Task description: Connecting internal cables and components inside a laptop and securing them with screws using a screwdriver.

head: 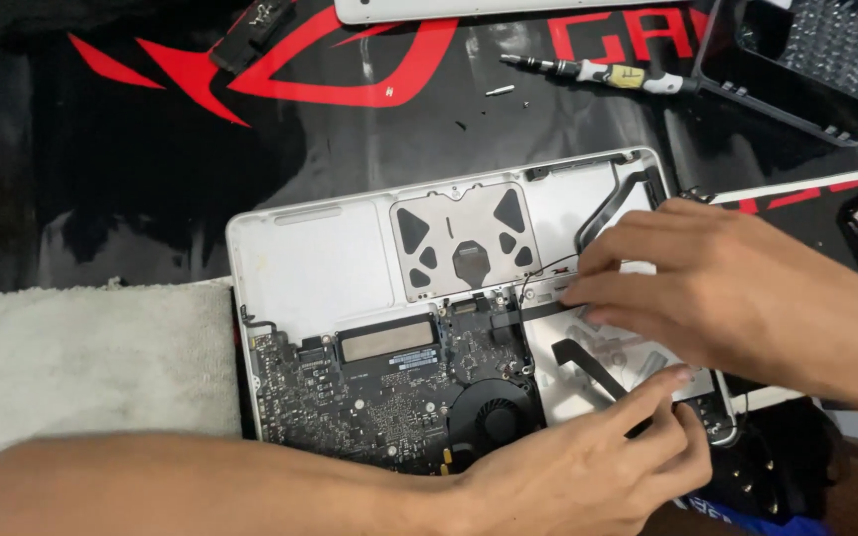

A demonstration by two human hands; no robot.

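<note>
The left hand (588,467) reaches in from the bottom and pinches a flat black ribbon cable (593,365) between its thumb and first finger, near the right edge of an opened laptop case (300,268). The right hand (707,283) comes in from the right. Its fingers are stretched out flat and press down on the silver floor of the case, just above the cable. It holds nothing.

The silver case lies bottom-up on the tabletop (151,179), which has a black mat with red shapes. Inside it sits a dark logic board (369,382) with a round black fan (494,412) next to it. The back of the trackpad (467,241) shows in the middle.

A grey towel (81,352) lies to the left, touching the case. Farther back lie a screwdriver (598,71) and a small loose screw (500,90). A black tray (806,60) sits in the far right corner.
</note>
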